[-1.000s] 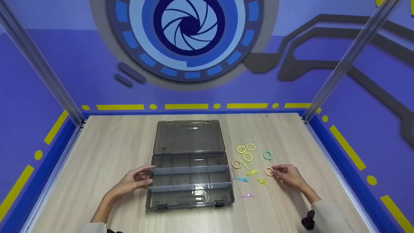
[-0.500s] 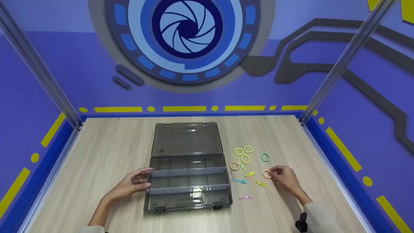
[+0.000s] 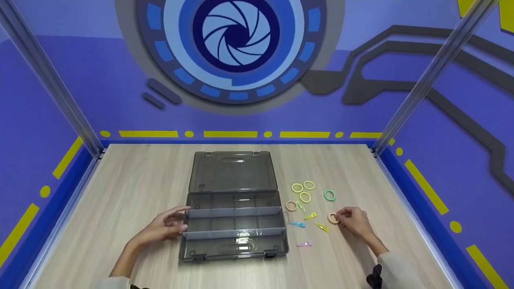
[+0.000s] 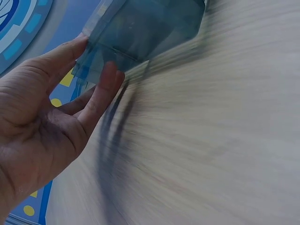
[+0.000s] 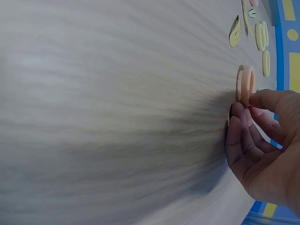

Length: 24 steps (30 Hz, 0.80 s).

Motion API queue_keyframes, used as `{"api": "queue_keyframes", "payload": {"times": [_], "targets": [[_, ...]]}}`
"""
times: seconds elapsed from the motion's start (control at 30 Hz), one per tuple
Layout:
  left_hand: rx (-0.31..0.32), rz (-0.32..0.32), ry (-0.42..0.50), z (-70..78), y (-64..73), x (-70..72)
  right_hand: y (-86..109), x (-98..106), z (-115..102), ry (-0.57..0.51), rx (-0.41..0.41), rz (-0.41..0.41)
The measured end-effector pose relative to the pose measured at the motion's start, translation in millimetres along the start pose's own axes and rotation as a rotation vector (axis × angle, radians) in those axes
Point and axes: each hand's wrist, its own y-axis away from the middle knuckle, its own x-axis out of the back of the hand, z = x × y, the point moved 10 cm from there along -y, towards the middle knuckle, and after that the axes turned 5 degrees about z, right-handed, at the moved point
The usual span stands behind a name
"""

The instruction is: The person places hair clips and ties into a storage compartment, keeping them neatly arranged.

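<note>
My right hand [image 3: 355, 221] pinches a peach hair tie [image 3: 329, 218] between thumb and fingertips, low over the table; in the right wrist view, the hair tie [image 5: 245, 84] stands on edge. My left hand [image 3: 154, 229] touches the left side of a smoky clear organizer box [image 3: 217, 234] with thumb and fingertips, its fingers extended. In the left wrist view, the fingertips meet the box wall [image 4: 145, 33]. The box lies with its lid [image 3: 233, 172] folded back, and pale dividers split its compartments, which hold nothing visible.
Between box and right hand lie yellow hair ties [image 3: 292, 188], a green one [image 3: 325, 196] and another peach one [image 3: 286, 206]. Snap hair clips are scattered nearby: yellow [image 3: 310, 216], blue [image 3: 298, 224], pink [image 3: 304, 244], green [image 3: 300, 206]. Blue-purple walls [image 3: 92, 92] enclose the table.
The view shifts slightly with the head. Both hands stay nearly in place; the right one keeps its pinch on the peach hair tie, which is barely displaced.
</note>
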Motion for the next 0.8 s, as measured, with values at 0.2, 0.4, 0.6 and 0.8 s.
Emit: {"api": "queue_keyframes", "payload": {"times": [0.2,0.4,0.6,0.8], "targets": [[-0.002,-0.016,0.019,1.8,1.1,-1.1,1.9,1,0,-0.055,-0.036,-0.027],[0.034,-0.027,0.051,-2.9,3.4,-1.7,3.6,1,-3,-0.125,-0.072,-0.046],[0.048,-0.024,0.054,-5.6,3.2,-2.3,3.5,6,-6,-0.143,-0.099,-0.027],[0.022,-0.040,0.060,-3.0,2.4,-3.7,3.6,12,-6,-0.191,-0.146,-0.022]]}}
